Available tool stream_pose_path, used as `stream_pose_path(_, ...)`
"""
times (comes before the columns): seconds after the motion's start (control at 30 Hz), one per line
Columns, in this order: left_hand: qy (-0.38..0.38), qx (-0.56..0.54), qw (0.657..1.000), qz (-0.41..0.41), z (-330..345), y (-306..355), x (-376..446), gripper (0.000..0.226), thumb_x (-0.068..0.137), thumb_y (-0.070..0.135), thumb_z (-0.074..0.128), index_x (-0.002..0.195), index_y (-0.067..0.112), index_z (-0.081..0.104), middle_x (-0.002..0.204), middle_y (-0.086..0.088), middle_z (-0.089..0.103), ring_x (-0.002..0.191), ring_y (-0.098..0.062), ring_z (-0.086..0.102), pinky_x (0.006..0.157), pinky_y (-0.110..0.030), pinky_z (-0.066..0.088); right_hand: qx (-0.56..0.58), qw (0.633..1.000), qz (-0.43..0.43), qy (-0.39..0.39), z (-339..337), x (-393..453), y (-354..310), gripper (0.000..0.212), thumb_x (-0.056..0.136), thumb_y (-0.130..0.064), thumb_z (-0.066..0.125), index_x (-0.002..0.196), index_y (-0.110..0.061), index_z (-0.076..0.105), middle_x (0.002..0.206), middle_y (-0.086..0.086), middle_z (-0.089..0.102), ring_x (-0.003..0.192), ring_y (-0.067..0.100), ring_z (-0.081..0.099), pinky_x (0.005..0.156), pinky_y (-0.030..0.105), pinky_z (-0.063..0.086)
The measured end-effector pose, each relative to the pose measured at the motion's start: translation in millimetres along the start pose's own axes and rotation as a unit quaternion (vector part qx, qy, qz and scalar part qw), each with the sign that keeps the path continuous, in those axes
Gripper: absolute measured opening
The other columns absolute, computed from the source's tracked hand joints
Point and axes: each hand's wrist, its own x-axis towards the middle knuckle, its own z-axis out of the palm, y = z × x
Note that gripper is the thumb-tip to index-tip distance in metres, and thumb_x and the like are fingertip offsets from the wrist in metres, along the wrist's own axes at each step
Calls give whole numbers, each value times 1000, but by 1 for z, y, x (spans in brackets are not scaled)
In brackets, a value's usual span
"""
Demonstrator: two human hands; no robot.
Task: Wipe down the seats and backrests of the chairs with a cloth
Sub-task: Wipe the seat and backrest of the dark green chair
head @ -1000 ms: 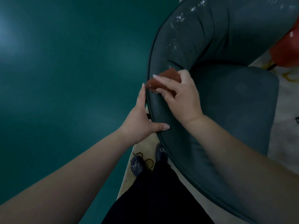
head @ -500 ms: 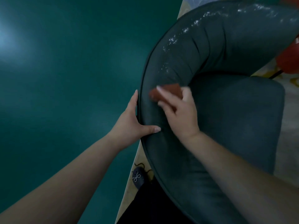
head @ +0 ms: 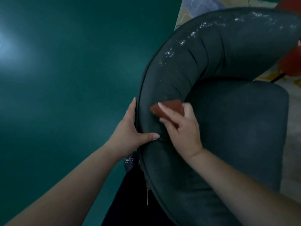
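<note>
A dark teal upholstered chair fills the right half of the head view, its curved backrest (head: pixel 187 66) wrapping round the seat (head: pixel 241 121). White flecks dot the top of the backrest. My right hand (head: pixel 180 129) holds a folded reddish-brown cloth (head: pixel 169 108) and presses it against the inner face of the backrest. My left hand (head: pixel 132 129) clasps the backrest's piped outer edge, fingers behind it and thumb across the front, just left of the cloth.
A glossy teal floor (head: pixel 65 95) lies to the left. A pale patterned rug (head: pixel 185 10) sits under the chair. Part of a red object (head: pixel 291 61) shows at the right edge. My dark trousers and a shoe (head: pixel 129 160) are below the chair's edge.
My right hand has slid the cloth down and inward along the backrest. The view has shifted, so more of the backrest's top shows. My left hand keeps its hold on the edge.
</note>
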Motion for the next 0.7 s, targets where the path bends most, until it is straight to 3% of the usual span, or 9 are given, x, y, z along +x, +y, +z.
stream_pose_path(0.1,-1,0,1000,11,-6,2,12,122,61,32,88,153,33,8,126,46,32,117,21,42,97,-6,37,-32,999,-13,11,3,17,6,39,87,-21,66,124,-31,64,107,10,49,96,26,56,88,31,49)
stream_pose_path(0.17,-6,7,1000,20,-9,4,22,121,61,34,88,153,34,10,127,44,34,121,12,45,102,-14,38,-69,996,1,56,13,50,8,39,86,-17,69,123,-28,66,106,13,49,97,29,55,89,35,49)
stream_pose_path(0.27,-17,24,999,38,-15,9,33,121,58,41,88,152,36,10,126,45,35,120,13,45,102,-15,37,-25,987,109,120,23,81,8,37,89,-21,66,124,-32,65,110,0,42,103,14,49,96,17,41)
stream_pose_path(0.33,-28,20,998,43,-18,8,37,122,59,41,88,152,35,10,131,39,37,122,10,44,105,-19,37,4,986,132,106,21,69,4,37,90,-25,64,126,-36,62,109,-3,42,101,2,46,93,3,34)
stream_pose_path(0.4,-42,15,998,45,-20,11,39,121,61,36,88,153,33,9,143,26,37,127,4,43,107,-24,38,16,992,104,64,14,35,-2,40,89,-30,62,128,-38,59,109,-1,45,102,2,49,93,4,34)
stream_pose_path(0.53,-75,8,995,68,-26,18,48,109,64,24,88,146,37,18,137,26,43,119,15,45,96,-7,40,14,995,87,50,10,19,-3,41,86,-25,67,126,-35,62,108,1,49,104,7,53,94,11,39)
stream_pose_path(0.6,-90,-2,993,76,-27,21,54,109,65,19,88,149,31,20,138,22,45,118,15,46,97,-9,41,-21,991,104,87,16,49,5,40,87,-19,68,125,-30,63,109,3,46,104,10,50,95,8,36)
stream_pose_path(0.7,-109,-2,990,86,-30,24,63,114,65,19,88,152,29,15,142,19,43,121,13,44,101,-13,40,37,958,226,172,23,91,16,37,89,-21,67,124,-35,64,111,0,44,104,7,50,94,1,31)
